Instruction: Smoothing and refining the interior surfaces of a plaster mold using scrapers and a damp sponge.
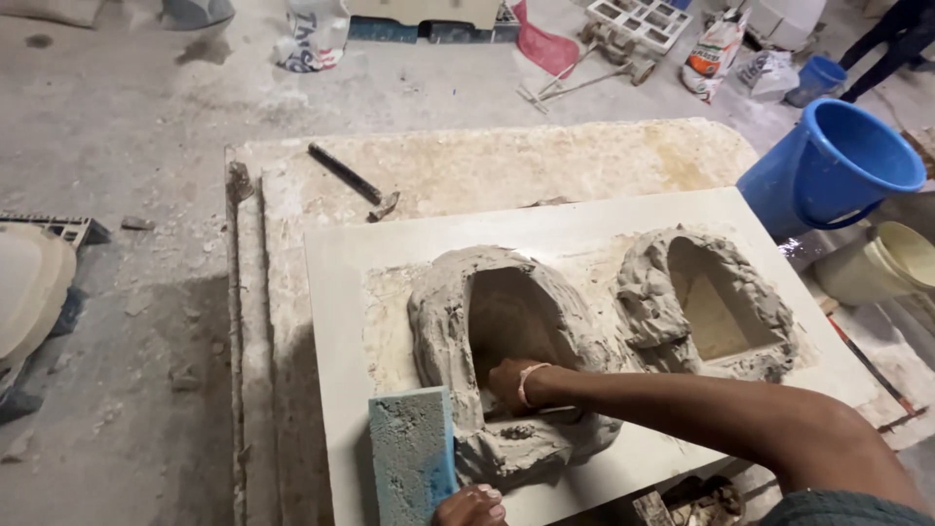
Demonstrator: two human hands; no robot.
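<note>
Two hollow arch-shaped mounds of wet grey clay lie on a white board [336,292]. The left mound [458,302] is the nearer one; the right mound [653,292] has a pale flat bottom in its hollow. My right hand [506,380], with a pale bangle at the wrist, reaches across from the right and presses into the front inner wall of the left mound. Its fingers are sunk against the clay. My left hand [470,507] at the bottom edge grips the lower end of an upright blue foam block [413,453] beside that mound.
The board rests on a rough stone slab [506,161] with a dark hammer [351,180] on it. A blue bucket [833,166] and a cream bucket [881,263] stand at the right. Sacks, a red cloth [541,44] and another person's legs [891,39] are at the back.
</note>
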